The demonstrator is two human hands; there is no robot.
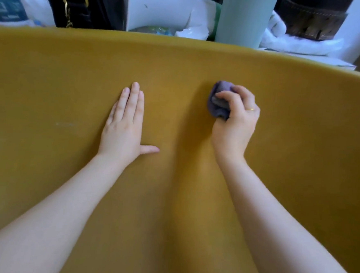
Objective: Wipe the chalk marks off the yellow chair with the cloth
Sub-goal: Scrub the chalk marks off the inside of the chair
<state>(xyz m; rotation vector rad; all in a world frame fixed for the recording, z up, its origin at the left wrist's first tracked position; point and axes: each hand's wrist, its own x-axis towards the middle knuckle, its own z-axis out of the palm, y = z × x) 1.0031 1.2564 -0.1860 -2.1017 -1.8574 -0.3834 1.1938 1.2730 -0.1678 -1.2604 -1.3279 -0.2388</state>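
Observation:
The yellow chair [303,128] fills most of the head view as a broad mustard fabric surface. My left hand [124,128] lies flat on it, fingers straight and together, thumb out to the right. My right hand [235,123] grips a bunched purple cloth [219,100] and holds it against the fabric, right of centre. A faint whitish chalk mark [66,124] shows on the fabric left of my left hand. Another very faint streak lies further left, near the frame edge.
Behind the chair's upper edge stand a black bag with gold fittings [84,4], white plastic bags [168,9], a pale green post [245,17], a dark brown band [313,20] on white cloth, and a printed packet [5,0] at far left.

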